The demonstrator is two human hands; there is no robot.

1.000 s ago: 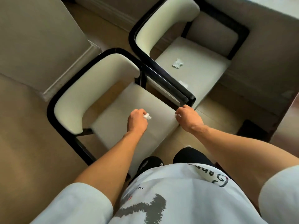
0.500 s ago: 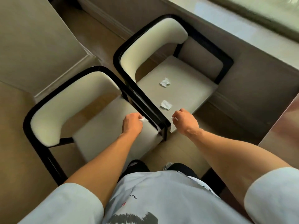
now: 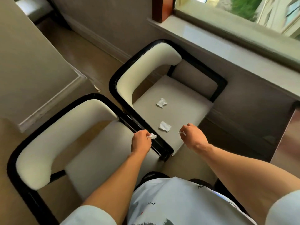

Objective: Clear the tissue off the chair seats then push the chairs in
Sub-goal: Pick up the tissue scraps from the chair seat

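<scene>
My left grip (image 3: 140,140) pinches a crumpled tissue bit (image 3: 153,136). My right grip (image 3: 193,137) pinches a tiny scrap (image 3: 179,132). Two tissue pieces (image 3: 164,126) lie between and beyond them on the far chair seat (image 3: 183,101).

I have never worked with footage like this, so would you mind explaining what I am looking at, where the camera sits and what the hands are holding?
There is no machine here: a person wears a wide-angle camera on the head, which looks forward and down, so the two bare arms reach in from the bottom of the picture. The left hand pinches a small crumpled tissue scrap. The right hand is curled too, with a sliver of white at its fingertips, probably another scrap, though it is too small to be sure. Below are two cream armchairs with black frames. The near chair has no tissue on the visible part of its seat. The far chair, by the windowsill, has two tissue pieces on its seat: one near the middle and one near the front edge.
</scene>
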